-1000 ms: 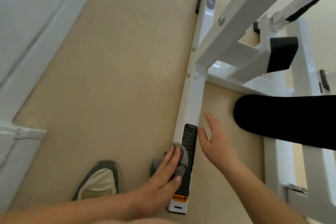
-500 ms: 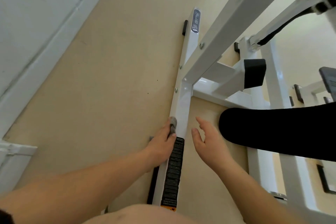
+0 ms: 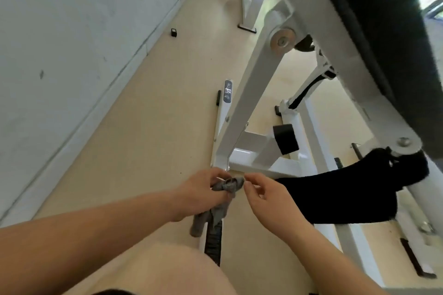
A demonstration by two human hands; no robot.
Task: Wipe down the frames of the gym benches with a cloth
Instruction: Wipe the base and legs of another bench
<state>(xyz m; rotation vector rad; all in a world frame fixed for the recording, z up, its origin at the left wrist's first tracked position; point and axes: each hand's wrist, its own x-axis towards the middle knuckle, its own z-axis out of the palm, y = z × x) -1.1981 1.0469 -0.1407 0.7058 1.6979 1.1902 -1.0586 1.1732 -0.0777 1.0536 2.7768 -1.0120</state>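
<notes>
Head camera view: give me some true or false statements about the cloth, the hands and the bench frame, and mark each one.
1. The left hand grips a grey cloth. True.
2. The cloth is spread out flat. False: it is bunched up at the fingers, with one end hanging down below the left hand.
3. The bench frame is painted white. True.
4. The right hand holds a spray bottle. False: it holds no bottle. Its thumb and forefinger are at the cloth's edge.
</notes>
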